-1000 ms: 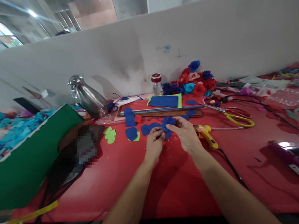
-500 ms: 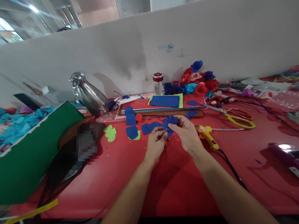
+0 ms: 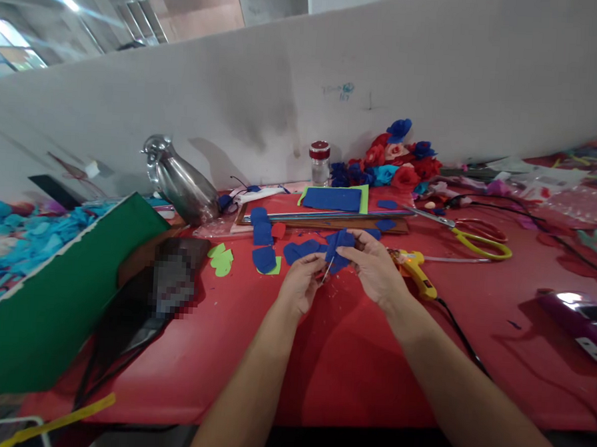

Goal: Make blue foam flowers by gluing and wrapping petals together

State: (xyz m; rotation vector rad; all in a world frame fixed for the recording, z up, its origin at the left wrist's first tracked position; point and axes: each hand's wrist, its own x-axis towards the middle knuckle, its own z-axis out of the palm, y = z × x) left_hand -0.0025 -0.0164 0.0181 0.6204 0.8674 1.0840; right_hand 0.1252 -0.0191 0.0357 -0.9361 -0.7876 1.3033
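Pinched in my right hand (image 3: 378, 273) is a blue felt-like petal (image 3: 341, 240), partly folded. A thin pale stick (image 3: 328, 270) slants down from its lower edge. My left hand (image 3: 301, 282) is at the petal's left edge, fingers curled and closed on that edge; the fingertips are partly hidden. Behind the hands, blue cut pieces (image 3: 302, 252) lie on the red table (image 3: 351, 360). More blue petals (image 3: 263, 259) lie to the left, one on a green scrap. Beside my right hand rests a yellow glue gun (image 3: 420, 273).
Scissors (image 3: 480, 243) lie at right, before a pile of fabric flowers (image 3: 401, 165). A steel jug (image 3: 183, 184), a red-lidded jar (image 3: 319, 163) and stacked sheets (image 3: 332, 198) stand along the wall. A green-sided box (image 3: 69, 298) takes up the left. The glue gun's cord (image 3: 460, 335) trails right.
My left hand has shifted slightly left and its fingers have come off the stick, which now shows more. My right hand keeps hold of the blue petal. The view has tilted a little.
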